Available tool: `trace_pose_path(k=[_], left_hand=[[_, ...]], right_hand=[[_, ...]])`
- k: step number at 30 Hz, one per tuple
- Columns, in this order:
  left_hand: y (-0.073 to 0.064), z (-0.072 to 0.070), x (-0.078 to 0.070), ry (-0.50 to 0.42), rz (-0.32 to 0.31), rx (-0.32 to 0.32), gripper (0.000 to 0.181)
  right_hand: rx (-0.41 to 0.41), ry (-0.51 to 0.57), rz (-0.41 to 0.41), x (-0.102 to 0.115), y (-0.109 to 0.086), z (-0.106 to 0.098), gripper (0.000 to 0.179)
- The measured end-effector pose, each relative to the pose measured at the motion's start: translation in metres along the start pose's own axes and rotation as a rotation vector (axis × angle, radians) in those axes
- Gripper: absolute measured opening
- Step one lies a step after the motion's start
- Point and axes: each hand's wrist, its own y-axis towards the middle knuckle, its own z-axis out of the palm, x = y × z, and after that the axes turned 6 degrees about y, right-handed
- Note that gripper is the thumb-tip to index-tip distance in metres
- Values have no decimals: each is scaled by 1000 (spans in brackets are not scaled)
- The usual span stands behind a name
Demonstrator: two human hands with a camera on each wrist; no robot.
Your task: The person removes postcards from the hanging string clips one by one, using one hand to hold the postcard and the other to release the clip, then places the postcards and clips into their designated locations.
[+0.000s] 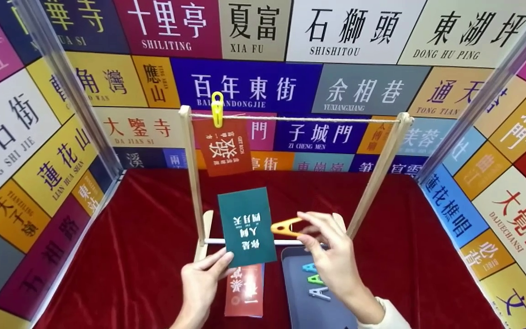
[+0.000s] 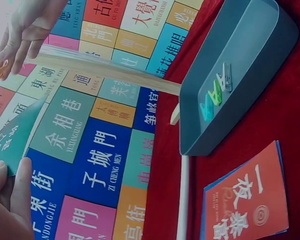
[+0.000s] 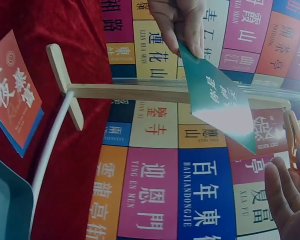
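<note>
My left hand pinches the lower left corner of a dark green card with white characters, held up in front of the wooden frame. To its right, my right hand grips an orange clothespin between thumb and fingers, its tip close to the card's right edge. A string spans the two posts of the frame. From its left end hangs a red card, held by a yellow clothespin. In the right wrist view the green card overlaps the hanging red one.
A grey tray with several clothespins, blue, green and white, stands at the front right. Beside it a stack of cards, red on top, lies on the red cloth. Printed panels wall the back and sides.
</note>
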Motion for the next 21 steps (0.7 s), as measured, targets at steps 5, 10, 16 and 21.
trace_pose_path(k=[5,10,16,21], left_hand=[[-2,0,14,7,-17,3,34],[-1,-4,30,1,-25,-12,31],[-1,-12,51,5,-51,-17,33],[-1,-13,67,-18,-85,1,35]], right_hand=[[-3,-45,-24,-4,-11,1,45],[-16,-63,1,-14,-29,5,46],[-45,-107,61,-26,-59,9,46],[-72,-119,95,-38,-84,14,44]])
